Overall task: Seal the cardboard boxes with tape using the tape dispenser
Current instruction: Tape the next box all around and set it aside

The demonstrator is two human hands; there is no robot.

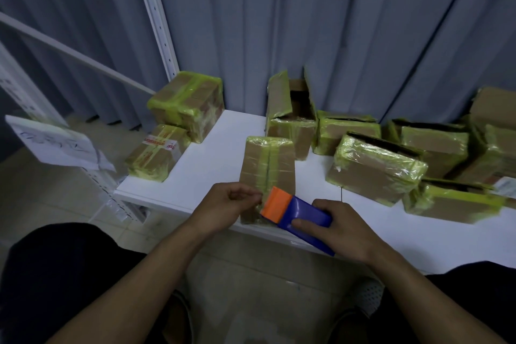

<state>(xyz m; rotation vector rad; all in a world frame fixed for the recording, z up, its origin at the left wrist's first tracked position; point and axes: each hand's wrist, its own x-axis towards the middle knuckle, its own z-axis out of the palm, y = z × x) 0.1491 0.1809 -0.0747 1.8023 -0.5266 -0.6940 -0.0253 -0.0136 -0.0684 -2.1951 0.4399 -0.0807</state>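
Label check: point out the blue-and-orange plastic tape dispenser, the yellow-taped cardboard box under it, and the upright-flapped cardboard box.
Blue-and-orange plastic tape dispenser (307,212): head view, blue body.
Yellow-taped cardboard box (252,166): head view, top face.
Upright-flapped cardboard box (279,98): head view, left flap.

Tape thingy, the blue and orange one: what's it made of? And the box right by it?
The tape dispenser looks like hard plastic: a smooth blue body with a soft shine and an orange end. The box looks like brown cardboard, dull and papery, with folded flaps. Its tape seems to be thin yellow-green plastic film, glossy and wrinkled.
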